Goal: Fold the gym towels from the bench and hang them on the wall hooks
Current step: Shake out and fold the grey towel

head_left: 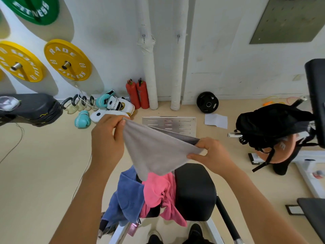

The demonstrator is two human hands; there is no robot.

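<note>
Shoes [175, 235] seen at the bottom edge, on the beige floor [44, 164]. Just ahead, the black padded counter [195, 191], with a blue towel [126, 196] and a pink towel [161, 192] heaped on its left part, both hanging over the edge, touching each other.

Above the heap, a grey towel [154, 152] is held up in the air, stretched between both hands, its lower corner drooping onto the pink one. Left hand [107, 138]: one top corner is pinched between thumb and curled fingers [112, 118]. Right hand [211, 154]: the other corner is gripped, fingers curled round the cloth.

Further on, a metal plate [168, 125] and a sheet of paper [216, 120] lie on the floor. A black bag [270, 124] to the right. Boxing gloves [105, 110] to the left, near the wall.

Against the wall: two red extinguishers [138, 94], a black weight plate [207, 102], two white wrapped pipes [149, 67]. Two small hooks [143, 36] noted high up. Yellow plates [67, 60] mounted on pegs at left.
</note>
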